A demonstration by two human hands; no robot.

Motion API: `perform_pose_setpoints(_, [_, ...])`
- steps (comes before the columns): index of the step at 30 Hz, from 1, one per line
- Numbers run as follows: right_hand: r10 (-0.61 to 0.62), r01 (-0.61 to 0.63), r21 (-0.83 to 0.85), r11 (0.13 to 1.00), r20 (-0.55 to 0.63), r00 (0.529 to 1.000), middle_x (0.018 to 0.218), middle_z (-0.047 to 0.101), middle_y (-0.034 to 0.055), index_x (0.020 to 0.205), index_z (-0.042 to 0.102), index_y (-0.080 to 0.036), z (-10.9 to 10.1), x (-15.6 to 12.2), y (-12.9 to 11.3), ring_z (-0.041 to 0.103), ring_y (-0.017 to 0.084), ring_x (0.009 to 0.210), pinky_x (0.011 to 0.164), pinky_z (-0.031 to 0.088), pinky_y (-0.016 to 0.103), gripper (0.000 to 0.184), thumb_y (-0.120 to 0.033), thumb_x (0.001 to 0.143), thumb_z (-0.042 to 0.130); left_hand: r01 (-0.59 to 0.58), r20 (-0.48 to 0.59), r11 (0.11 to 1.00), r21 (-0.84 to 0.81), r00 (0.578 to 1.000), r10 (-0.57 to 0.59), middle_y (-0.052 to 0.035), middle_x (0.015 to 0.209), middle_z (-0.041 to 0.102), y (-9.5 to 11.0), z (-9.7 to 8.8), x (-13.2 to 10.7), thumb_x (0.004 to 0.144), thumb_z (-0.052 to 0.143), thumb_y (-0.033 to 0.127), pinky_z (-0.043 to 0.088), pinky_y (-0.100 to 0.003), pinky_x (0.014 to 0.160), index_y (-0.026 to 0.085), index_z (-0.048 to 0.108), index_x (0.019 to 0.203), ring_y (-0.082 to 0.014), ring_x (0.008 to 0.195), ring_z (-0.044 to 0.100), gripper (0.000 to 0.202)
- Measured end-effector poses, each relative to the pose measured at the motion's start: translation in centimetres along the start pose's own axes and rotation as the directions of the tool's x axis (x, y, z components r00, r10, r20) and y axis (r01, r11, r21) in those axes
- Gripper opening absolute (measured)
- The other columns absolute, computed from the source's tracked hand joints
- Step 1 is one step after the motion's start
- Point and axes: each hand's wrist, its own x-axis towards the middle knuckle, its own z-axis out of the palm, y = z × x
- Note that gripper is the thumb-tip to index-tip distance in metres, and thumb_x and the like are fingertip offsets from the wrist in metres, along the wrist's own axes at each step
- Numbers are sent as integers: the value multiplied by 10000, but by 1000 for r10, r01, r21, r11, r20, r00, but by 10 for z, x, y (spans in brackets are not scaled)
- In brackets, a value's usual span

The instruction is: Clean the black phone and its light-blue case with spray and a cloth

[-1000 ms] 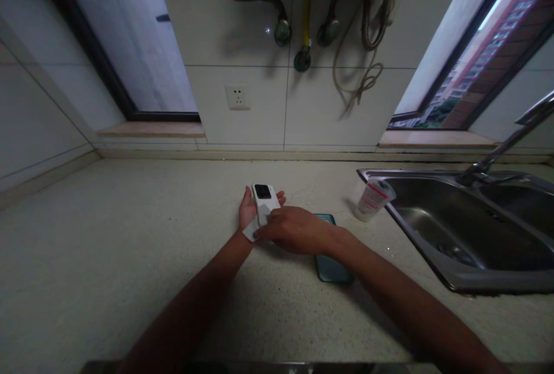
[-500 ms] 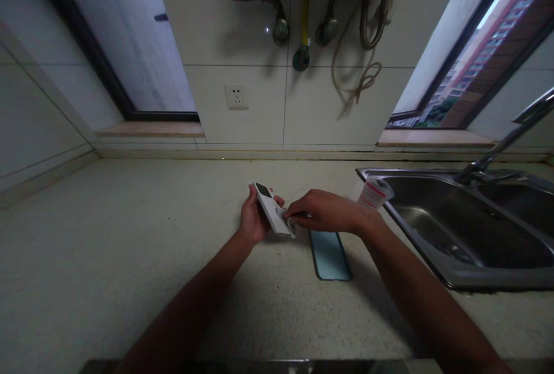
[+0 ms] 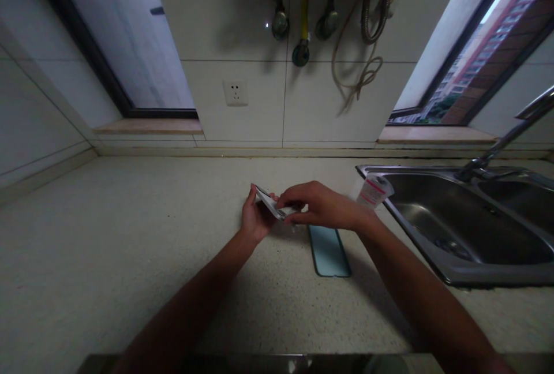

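Observation:
My left hand (image 3: 255, 218) is closed around a slim white phone (image 3: 270, 203), thumb along its left edge. The phone is tilted, so its face shows only as a narrow strip with a dark patch near the top. My right hand (image 3: 318, 204) bends over the phone's lower right part, its fingers pinching a crumpled pale tissue (image 3: 291, 209) against it; much of the tissue is hidden. Just below the right hand, a teal phone case (image 3: 329, 254) lies flat on the countertop, its upper end partly covered by that hand.
A clear plastic cup (image 3: 374, 190) with red print leans by the rim of the steel sink (image 3: 441, 267) at right, behind my right forearm. A faucet (image 3: 480, 167) rises at the sink's back. The wall carries a socket (image 3: 235, 93) and hoses (image 3: 366, 10).
The phone has tipped so its face is seen more edge-on. My right hand has shifted slightly up and left over it, fingers more spread. The view has moved a little.

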Motion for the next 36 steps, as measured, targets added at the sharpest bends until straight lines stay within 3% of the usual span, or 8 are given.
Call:
perform_pose_setpoints(7, [30,-26,-92,995,51,998,865,701,13,957,700,-179,-2,-2,10,611,125,752,697,411,230,113,-131,857,679,9,-13,997,-79,1000,-10,-109,668,676,2,0,-1,940,494,572,584,-365,655,132,648,765,-249,699,695,497])
perform_pose_setpoints(14, [-69,67,-15,998,-127,990,953,724,36,1025,697,-180,0,0,9,642,137,839,749,451,235,152,-258,894,688,9,7,1000,-24,1000,-9,-141,752,699,-3,0,-2,951,466,578,561,-330,573,99,645,874,-230,633,677,517])
perform_pose_setpoints(19, [66,-63,-91,994,28,997,924,732,30,1009,708,-186,-5,-4,13,647,149,831,729,426,240,150,-223,863,715,14,-15,996,-84,1000,-15,-99,730,669,-4,0,-2,936,523,559,584,-364,713,127,620,915,-228,705,684,444])
perform_pose_setpoints(22, [195,-170,-176,970,137,971,836,716,18,968,709,-180,-7,-7,17,628,146,755,670,395,238,154,-159,816,727,-30,-80,997,-75,997,24,-73,746,661,-5,1,0,939,549,513,578,-369,742,161,599,905,-209,699,675,357])
perform_pose_setpoints(26, [249,-217,-194,957,163,955,750,676,0,910,691,-165,-7,-7,21,588,127,671,605,364,227,134,-134,780,703,-94,-107,995,-45,990,89,-74,828,692,-8,1,2,948,554,464,572,-388,803,176,615,963,-213,759,687,294])
perform_pose_setpoints(29, [268,-251,-124,960,152,951,704,654,-8,845,678,-156,-7,-6,31,571,123,638,585,367,226,95,-172,754,699,-123,-52,992,-32,991,121,-80,901,725,-8,1,3,956,561,425,574,-350,817,172,635,1058,-208,828,703,282])
perform_pose_setpoints(32, [329,-342,79,936,142,933,680,646,-15,811,657,-152,-5,-6,47,587,126,628,567,397,219,132,-214,705,707,-160,9,987,-32,987,160,-77,969,747,-6,3,2,988,524,339,569,-299,840,172,633,1170,-184,887,711,270])
perform_pose_setpoints(36, [391,-457,429,779,238,889,673,651,-33,804,646,-157,4,-5,71,611,121,602,575,474,226,226,-273,634,741,-171,67,985,0,983,170,-98,1019,749,-2,8,-3,994,496,277,547,-340,927,149,645,1167,-197,943,709,262])
